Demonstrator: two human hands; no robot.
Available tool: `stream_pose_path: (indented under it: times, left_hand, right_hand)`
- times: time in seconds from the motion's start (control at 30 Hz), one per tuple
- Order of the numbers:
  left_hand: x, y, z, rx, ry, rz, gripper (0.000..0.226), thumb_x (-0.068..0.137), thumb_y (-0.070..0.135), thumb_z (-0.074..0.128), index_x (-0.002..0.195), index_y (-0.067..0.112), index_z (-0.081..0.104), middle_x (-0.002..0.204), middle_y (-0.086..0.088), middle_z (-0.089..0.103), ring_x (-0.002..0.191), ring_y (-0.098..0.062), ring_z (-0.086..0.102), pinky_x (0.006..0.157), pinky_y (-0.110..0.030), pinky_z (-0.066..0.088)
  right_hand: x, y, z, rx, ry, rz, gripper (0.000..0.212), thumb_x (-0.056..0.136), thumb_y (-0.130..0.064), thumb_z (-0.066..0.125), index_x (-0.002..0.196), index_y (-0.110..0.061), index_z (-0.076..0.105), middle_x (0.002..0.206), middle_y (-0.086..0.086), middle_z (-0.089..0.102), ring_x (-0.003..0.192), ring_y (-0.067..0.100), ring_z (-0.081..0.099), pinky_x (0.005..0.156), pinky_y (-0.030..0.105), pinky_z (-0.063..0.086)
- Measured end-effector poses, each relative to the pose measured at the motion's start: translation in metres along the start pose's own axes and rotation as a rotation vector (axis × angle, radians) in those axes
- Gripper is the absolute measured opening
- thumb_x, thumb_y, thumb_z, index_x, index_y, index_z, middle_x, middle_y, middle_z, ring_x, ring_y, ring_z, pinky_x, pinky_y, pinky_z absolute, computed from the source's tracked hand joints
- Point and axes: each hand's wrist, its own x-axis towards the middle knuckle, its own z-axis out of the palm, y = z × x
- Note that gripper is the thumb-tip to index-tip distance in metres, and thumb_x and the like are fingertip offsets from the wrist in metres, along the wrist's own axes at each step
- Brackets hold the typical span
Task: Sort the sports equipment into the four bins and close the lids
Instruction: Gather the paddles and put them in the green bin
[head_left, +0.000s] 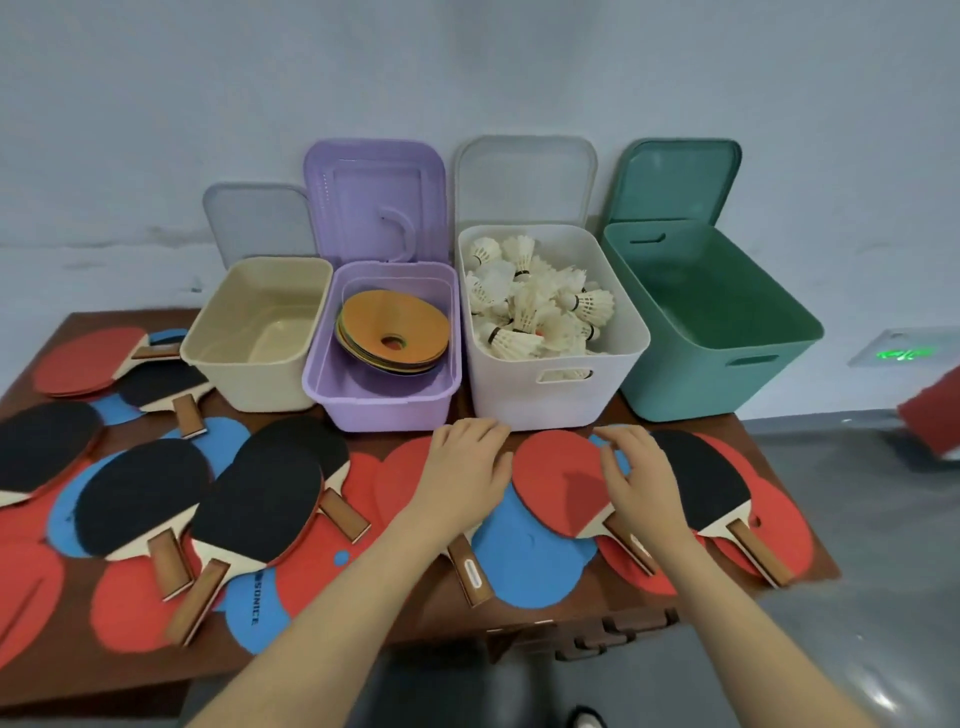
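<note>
Nearest the camera, table tennis paddles (260, 512) and flat red and blue discs (524, 561) are spread in overlapping layers across the brown table (587, 621). The left hand (467, 467) is laid loosely curled on the pile, nothing visibly grasped, while a blue disc edge appears to be pinched by the right hand (636, 473). Beyond, four open bins are lined up: cream bin (218, 364) and green bin (779, 384) empty, cones in the purple bin (384, 400), shuttlecocks in the white bin (613, 384); stacked pieces could be dragged off the table edge if one is pulled from beneath.

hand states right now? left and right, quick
Left hand: open, fingers resting on a red flat disc, holding nothing.
Right hand: fingers curled over the red-faced wooden paddle; grip cannot be told.
</note>
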Motion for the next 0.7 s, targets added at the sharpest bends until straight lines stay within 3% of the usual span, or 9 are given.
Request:
stream_pose_path:
  times: [0.1,0.23,0.33,0.4,0.5,0.7]
  left_hand:
    - [0.007,0.021,0.023,0.040,-0.103,-0.054,0.043,0.095,0.034,0.039,0.135,0.019,0.045,0.137,0.003,0.046,0.125,-0.019,0.040,0.099,-0.033,0.025]
    - [0.031,0.058,0.060,0.099,-0.199,-0.197,0.052,0.095,0.047,0.033,0.141,0.023,0.036,0.146,0.002,0.036,0.128,-0.023,0.036,0.102,-0.035,0.026]
    - [0.043,0.086,0.092,0.084,-0.323,-0.349,0.062,0.093,0.054,0.035,0.146,0.024,0.024,0.154,-0.003,0.021,0.137,-0.030,0.024,0.109,-0.043,0.021]
    - [0.047,0.100,0.113,0.070,-0.418,-0.469,0.072,0.089,0.063,0.035,0.148,0.027,0.015,0.157,-0.005,0.007,0.140,-0.036,0.014,0.111,-0.049,0.015]
    - [0.049,0.116,0.140,0.094,-0.499,-0.660,0.086,0.081,0.076,0.030,0.149,0.031,0.003,0.157,-0.004,-0.007,0.140,-0.045,0.002,0.111,-0.054,0.012]
    - [0.049,0.135,0.168,0.146,-0.553,-0.884,0.106,0.067,0.088,0.034,0.147,0.034,-0.011,0.156,-0.003,-0.017,0.136,-0.052,-0.004,0.107,-0.061,0.016]
  right_hand:
    - [-0.008,0.043,-0.008,-0.065,-0.037,0.049,0.021,0.091,-0.012,0.055,0.109,-0.013,0.065,0.106,0.000,0.063,0.092,0.019,0.058,0.078,0.042,0.049]
    - [-0.006,0.101,-0.031,-0.113,-0.072,0.070,0.016,0.088,-0.014,0.060,0.102,-0.012,0.068,0.101,0.002,0.064,0.090,0.026,0.062,0.073,0.043,0.050]
    - [0.005,0.139,-0.047,-0.280,-0.266,0.115,0.048,0.085,-0.046,0.053,0.124,-0.017,0.058,0.129,0.007,0.054,0.115,0.034,0.052,0.092,0.047,0.041]
    - [0.008,0.163,-0.052,-0.452,-0.505,0.193,0.075,0.079,-0.064,0.052,0.144,-0.033,0.031,0.153,0.006,0.022,0.138,0.033,0.022,0.108,0.048,0.021]
    - [0.011,0.192,-0.059,-0.472,-0.619,0.271,0.095,0.069,-0.077,0.052,0.146,-0.042,0.010,0.158,0.002,-0.001,0.143,0.032,0.001,0.112,0.049,0.009]
    - [0.011,0.216,-0.071,-0.419,-0.783,0.286,0.114,0.056,-0.085,0.056,0.145,-0.047,-0.003,0.157,-0.003,-0.011,0.142,0.037,0.001,0.112,0.052,0.013]
